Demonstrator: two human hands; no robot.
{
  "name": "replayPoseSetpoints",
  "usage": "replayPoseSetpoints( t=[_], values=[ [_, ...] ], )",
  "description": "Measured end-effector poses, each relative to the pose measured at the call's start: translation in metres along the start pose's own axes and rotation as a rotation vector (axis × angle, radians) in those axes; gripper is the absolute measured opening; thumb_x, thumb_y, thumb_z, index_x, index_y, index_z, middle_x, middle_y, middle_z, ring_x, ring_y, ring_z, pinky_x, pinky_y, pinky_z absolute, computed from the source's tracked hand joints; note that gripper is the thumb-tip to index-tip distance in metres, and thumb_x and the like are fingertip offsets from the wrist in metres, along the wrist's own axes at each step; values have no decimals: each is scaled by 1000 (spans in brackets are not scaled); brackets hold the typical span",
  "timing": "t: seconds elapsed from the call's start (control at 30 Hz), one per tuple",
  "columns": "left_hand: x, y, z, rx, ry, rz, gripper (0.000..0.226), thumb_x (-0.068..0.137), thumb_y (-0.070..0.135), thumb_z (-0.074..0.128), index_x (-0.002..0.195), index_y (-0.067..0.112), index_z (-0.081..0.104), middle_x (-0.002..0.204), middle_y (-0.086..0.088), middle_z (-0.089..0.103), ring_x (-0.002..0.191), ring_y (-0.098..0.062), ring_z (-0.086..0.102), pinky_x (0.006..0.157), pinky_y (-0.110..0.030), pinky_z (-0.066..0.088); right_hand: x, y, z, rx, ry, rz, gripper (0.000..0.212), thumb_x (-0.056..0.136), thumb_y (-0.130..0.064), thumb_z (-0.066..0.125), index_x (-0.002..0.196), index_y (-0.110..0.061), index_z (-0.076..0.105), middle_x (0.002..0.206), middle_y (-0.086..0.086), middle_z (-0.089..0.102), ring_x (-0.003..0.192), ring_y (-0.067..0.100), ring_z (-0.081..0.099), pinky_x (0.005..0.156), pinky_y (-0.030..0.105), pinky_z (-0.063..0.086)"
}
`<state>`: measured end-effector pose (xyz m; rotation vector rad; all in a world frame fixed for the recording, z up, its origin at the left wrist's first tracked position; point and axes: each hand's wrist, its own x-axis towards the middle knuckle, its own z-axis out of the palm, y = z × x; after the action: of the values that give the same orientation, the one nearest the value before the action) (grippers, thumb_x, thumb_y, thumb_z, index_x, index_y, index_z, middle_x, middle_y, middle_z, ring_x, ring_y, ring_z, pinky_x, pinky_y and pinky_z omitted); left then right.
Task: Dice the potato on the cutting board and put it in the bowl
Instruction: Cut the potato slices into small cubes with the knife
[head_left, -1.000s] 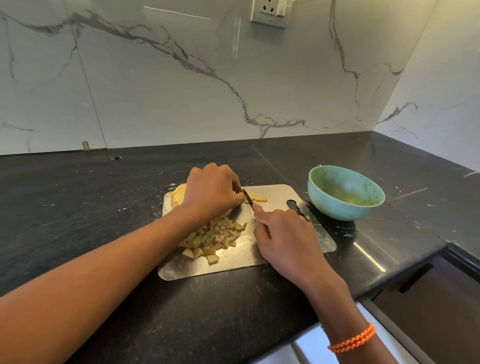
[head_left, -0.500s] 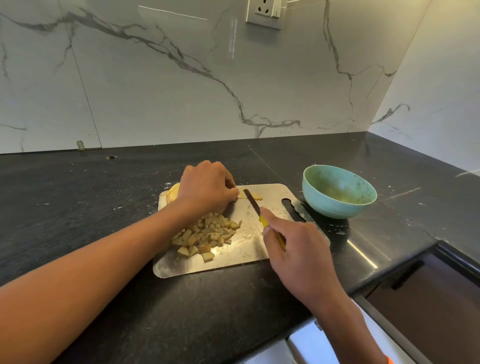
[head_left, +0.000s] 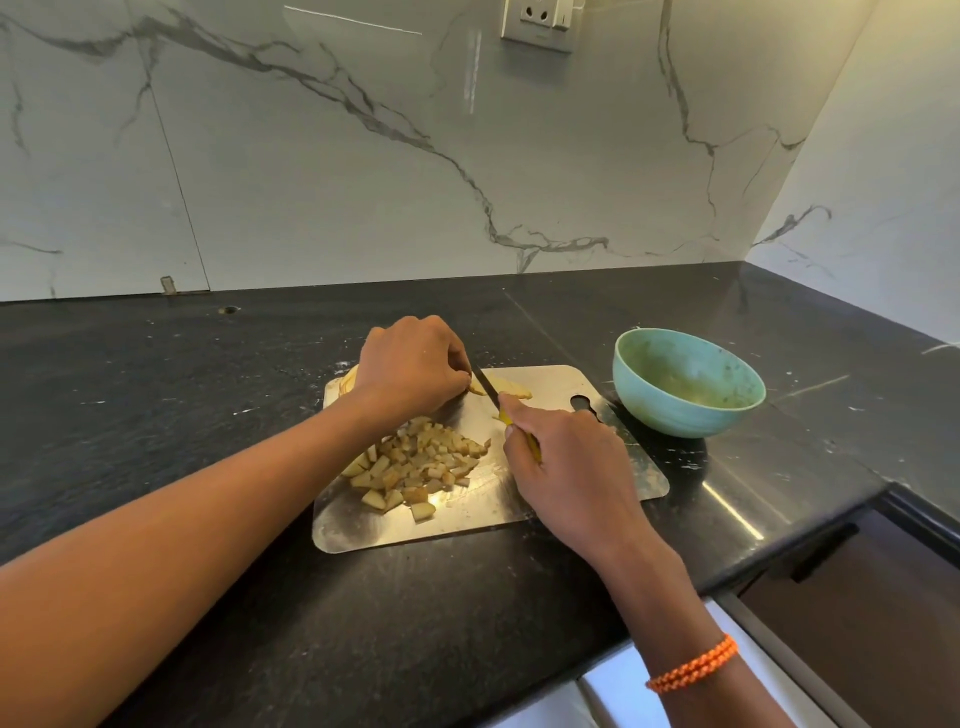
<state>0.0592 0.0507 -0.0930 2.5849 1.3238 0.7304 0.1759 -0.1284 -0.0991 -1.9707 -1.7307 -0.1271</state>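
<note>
Black counter, bearing a metal cutting board. Green bowl set beyond and to the right of the right hand, just off the board. Left hand curled over potato strips at the board's far edge. Right hand closed round a yellow-handled knife, blade laid beside the left fingertips. Heap of diced potato lying between both wrists. Orange bracelet worn on the right wrist.

A brushed, shiny metal cutting board lies on a dark, polished stone counter flecked white, beside a matt, speckled turquoise bowl to the right, under a glossy grey-veined marble wall, and a braided orange cord bracelet circles the near wrist.
</note>
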Motion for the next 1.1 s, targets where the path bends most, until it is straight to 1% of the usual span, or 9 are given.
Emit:
replayPoseSetpoints(
  t=[0.13, 0.4, 0.57, 0.73, 0.8, 0.87, 0.97, 1.03, 1.1],
  values=[
    [-1, 1, 0, 6, -10, 14, 12, 91, 41, 77, 95, 32, 83, 88, 15, 75, 80, -8, 65, 88, -44, 60, 3, -1, 1, -72, -84, -24, 47, 107, -35, 40, 154, -31, 44, 104, -6, 73, 84, 11, 61, 76, 40, 55],
    [-3, 7, 4, 40, -1, 9, 14, 90, 46, 77, 88, 32, 79, 84, 15, 71, 82, -7, 62, 96, -45, 56, 4, 2, 0, -75, -123, -14, 48, 107, -33, 40, 154, -31, 44, 97, -4, 69, 86, 14, 58, 74, 41, 52],
    [-4, 8, 3, 27, -10, -2, 16, 90, 47, 78, 87, 32, 79, 81, 15, 70, 78, -7, 62, 95, -46, 57, -19, 9, -10, -55, -122, -48, 49, 107, -36, 43, 155, -34, 41, 101, -8, 71, 87, 8, 57, 75, 33, 50],
    [-5, 7, 1, 19, -17, 11, 15, 90, 46, 79, 89, 31, 79, 82, 15, 71, 78, -7, 62, 92, -45, 58, -41, 20, -13, 11, -42, -67, 45, 105, -36, 50, 150, -36, 50, 75, -15, 66, 68, 6, 56, 62, 31, 48],
    [-4, 7, 0, 18, -18, 19, 14, 92, 44, 77, 92, 30, 80, 86, 13, 72, 78, -8, 62, 92, -43, 59, -39, 25, -10, 76, 19, -45, 43, 105, -33, 52, 147, -36, 52, 61, -17, 56, 58, 7, 52, 53, 26, 37],
    [-4, 7, 0, 10, -18, 32, 13, 95, 40, 75, 96, 28, 80, 90, 11, 73, 77, -8, 61, 89, -39, 59, -34, 30, -9, 126, 78, -14, 42, 105, -32, 53, 146, -37, 52, 56, -16, 53, 54, 9, 51, 52, 22, 30],
    [-5, 6, 2, -10, -13, 62, 13, 98, 33, 70, 103, 26, 81, 97, 8, 75, 82, -10, 65, 80, -31, 60, -22, 41, -12, 122, 107, 15, 40, 105, -35, 52, 145, -39, 52, 64, -13, 63, 57, 9, 55, 56, 29, 43],
    [-5, 8, 4, -26, 0, 104, 16, 101, 26, 65, 110, 25, 79, 107, 6, 74, 91, -12, 66, 84, -34, 60, -13, 50, -15, 57, 113, 58, 38, 105, -38, 52, 143, -38, 56, 76, -11, 71, 67, 10, 62, 64, 36, 51],
    [-6, 14, 6, -7, -32, 190, 27, 104, 20, 58, 126, 24, 73, 124, 4, 70, 108, -16, 64, 93, -37, 58, -6, 58, -16, -20, 125, 103, 37, 105, -40, 51, 140, -36, 61, 90, -8, 76, 81, 16, 67, 70, 37, 52]
  ],
)
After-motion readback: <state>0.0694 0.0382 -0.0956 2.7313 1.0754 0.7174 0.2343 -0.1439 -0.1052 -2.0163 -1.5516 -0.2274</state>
